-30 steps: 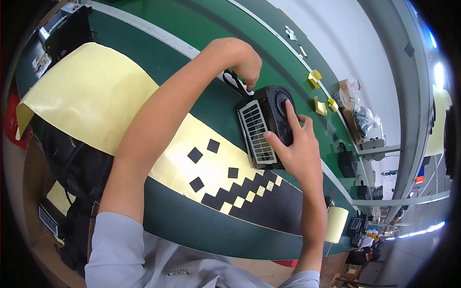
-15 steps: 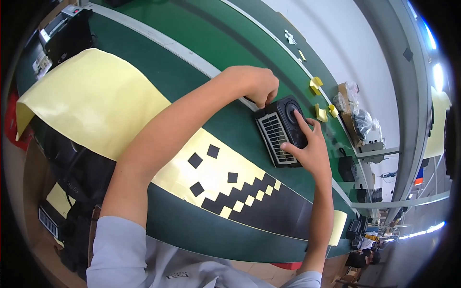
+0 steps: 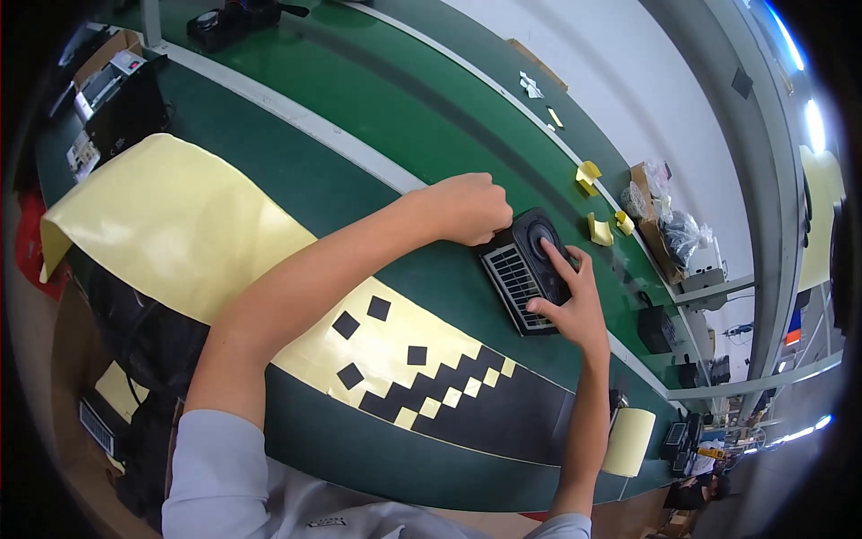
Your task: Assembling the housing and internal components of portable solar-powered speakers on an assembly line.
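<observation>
Along the dark green workbench (image 3: 341,440), we saw a bright green strip (image 3: 386,103) running beyond a pale rail (image 3: 296,114). On the near side a long yellow sheet (image 3: 180,225) curled up at its left end, under the left forearm, and turned mostly black towards its right end. Between the sheet and the strip we found the black speaker box (image 3: 546,247), tilted in our view, with a gridded panel (image 3: 514,286) along its left face; we could not tell whether its base rested on the bench.

The right hand (image 3: 579,305) held the box, thumb and forefinger spread wide — the forefinger on the round speaker, the thumb at the panel's edge. The left hand (image 3: 462,211) was bent into a fist at the box's far left corner, its fingers drawn in tight; what they gripped, if anything, we could not tell.

Near the right forearm we noticed a pale yellow roll (image 3: 630,442). Beyond the box lay curled yellow scraps (image 3: 600,230) and, smallest of all, four dark squares (image 3: 417,356) dotted the sheet.
</observation>
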Demonstrator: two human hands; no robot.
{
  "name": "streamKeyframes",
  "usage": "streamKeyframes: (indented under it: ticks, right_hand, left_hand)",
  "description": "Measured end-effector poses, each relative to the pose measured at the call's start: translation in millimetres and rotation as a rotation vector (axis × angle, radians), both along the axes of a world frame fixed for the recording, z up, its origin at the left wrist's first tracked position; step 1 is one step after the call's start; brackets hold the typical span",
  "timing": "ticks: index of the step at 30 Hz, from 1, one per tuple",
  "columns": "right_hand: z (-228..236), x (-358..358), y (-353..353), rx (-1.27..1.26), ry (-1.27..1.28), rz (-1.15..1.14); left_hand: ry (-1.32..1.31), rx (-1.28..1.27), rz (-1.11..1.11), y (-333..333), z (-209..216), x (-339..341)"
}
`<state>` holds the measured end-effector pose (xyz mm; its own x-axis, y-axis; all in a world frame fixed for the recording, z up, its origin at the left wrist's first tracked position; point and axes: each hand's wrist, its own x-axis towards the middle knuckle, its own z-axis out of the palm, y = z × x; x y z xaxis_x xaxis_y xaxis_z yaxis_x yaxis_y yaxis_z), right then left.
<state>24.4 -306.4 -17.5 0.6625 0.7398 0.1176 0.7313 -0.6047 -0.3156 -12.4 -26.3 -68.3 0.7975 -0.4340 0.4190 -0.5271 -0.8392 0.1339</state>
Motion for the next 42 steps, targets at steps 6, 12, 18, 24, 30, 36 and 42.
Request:
streamKeyframes:
  ticks: [6, 12, 18, 24, 30, 36, 42]
  right_hand:
    - [-4.3, -0.5, -0.6, 0.037, -0.013, -0.013]
    - [-1.3, -0.6, -3.0, 0.057, 0.009, -0.001]
    - [0.4, -2.8, -3.2, -0.003, -0.068, 0.007]
    - [2.8, -28.5, 1.9, -0.052, -0.249, 0.141]
    - [-12.4, -35.0, 2.1, 0.037, -0.362, 0.185]
    - [-23.8, -17.6, 1.2, 0.471, -0.194, -0.173]
    - [-66.2, 11.7, -13.2, 1.078, 0.521, -0.347]
  left_hand:
    - [-0.143, 0.203, 0.028, -4.0, -18.3, -2.7]
    - [-0.213, 0.053, 0.028, -4.6, -32.0, -3.8]
    - [-0.117, -0.183, 0.097, -9.0, -32.8, -4.2]
    - [0.092, -0.815, 0.133, -2.8, 3.8, 6.1]
    - [0.091, -0.637, 0.106, -62.7, 2.4, 1.7]
    - [0.153, -0.271, 0.522, -80.1, 22.3, -14.9]
    - [0.257, -0.771, 0.387, -73.1, 15.3, -10.1]
